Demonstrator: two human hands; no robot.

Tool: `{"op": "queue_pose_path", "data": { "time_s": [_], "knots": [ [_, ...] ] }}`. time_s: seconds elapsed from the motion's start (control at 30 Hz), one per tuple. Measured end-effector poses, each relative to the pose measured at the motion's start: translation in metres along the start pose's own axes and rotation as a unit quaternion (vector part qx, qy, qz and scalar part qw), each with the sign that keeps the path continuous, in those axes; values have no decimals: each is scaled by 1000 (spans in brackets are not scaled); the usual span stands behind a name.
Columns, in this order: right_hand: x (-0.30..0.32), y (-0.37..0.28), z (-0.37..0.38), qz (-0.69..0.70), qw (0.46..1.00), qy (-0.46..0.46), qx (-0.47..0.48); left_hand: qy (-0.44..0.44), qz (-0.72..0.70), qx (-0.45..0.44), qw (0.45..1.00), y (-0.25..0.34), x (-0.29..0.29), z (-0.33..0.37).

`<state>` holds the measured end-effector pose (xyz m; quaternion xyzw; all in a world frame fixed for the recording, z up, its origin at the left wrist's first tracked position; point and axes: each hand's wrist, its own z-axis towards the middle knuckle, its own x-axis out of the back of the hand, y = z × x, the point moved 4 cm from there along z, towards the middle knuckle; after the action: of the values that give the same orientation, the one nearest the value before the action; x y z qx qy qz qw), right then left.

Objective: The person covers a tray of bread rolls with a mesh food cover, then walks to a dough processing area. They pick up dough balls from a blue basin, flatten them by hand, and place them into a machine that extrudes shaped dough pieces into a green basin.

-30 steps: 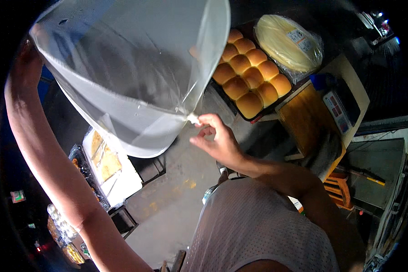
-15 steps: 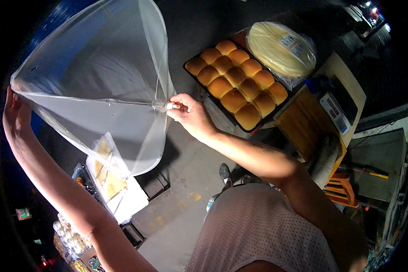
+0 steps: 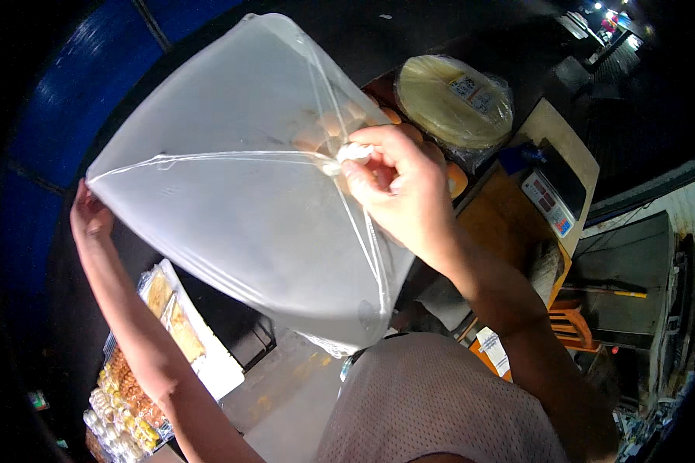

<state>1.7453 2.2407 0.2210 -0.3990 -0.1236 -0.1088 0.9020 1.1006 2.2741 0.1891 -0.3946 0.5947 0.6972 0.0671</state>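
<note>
A white mesh food cover [image 3: 208,224] is spread open in front of me, its thin frame wires meeting at a white knob [image 3: 355,153] in the middle. My right hand [image 3: 409,185] pinches this knob between thumb and fingers. At the far left corner of the cover, my left hand [image 3: 93,212] grips the edge, its fingertips partly hidden by the mesh. Behind the cover and my right hand are golden bread rolls [image 3: 457,180]; most of them are hidden or only show faintly through the netting.
A plastic-wrapped stack of pale round sheets [image 3: 455,108] lies beyond the rolls. On the right a digital scale [image 3: 548,202] stands on a wooden table, near an orange stool [image 3: 571,324]. At lower left are a white tray of flat pastry [image 3: 181,328] and several bagged goods [image 3: 123,420].
The cover has moved right and nearer, now over part of the rolls, and looks spread wider. Both hands have shifted right with it, keeping their hold.
</note>
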Motion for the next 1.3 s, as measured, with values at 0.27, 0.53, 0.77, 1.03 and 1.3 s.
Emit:
{"op": "queue_pose_path", "data": {
  "time_s": [0.27,0.53,0.77,1.03,1.3],
  "knots": [
    [36,95,25,-160,984,-6,-83,155,-51,63,985,-267,-69,62],
    [45,210,21,-259,952,-55,-155,133,-7,205,970,-449,-103,94],
    [34,324,-10,-330,922,-94,-178,71,18,262,962,-564,-74,145],
    [5,364,-1,-355,895,-120,-240,79,34,296,951,-650,-20,186],
    [-23,353,6,-387,862,-209,-254,98,122,408,900,-686,41,178]
  ]
}}
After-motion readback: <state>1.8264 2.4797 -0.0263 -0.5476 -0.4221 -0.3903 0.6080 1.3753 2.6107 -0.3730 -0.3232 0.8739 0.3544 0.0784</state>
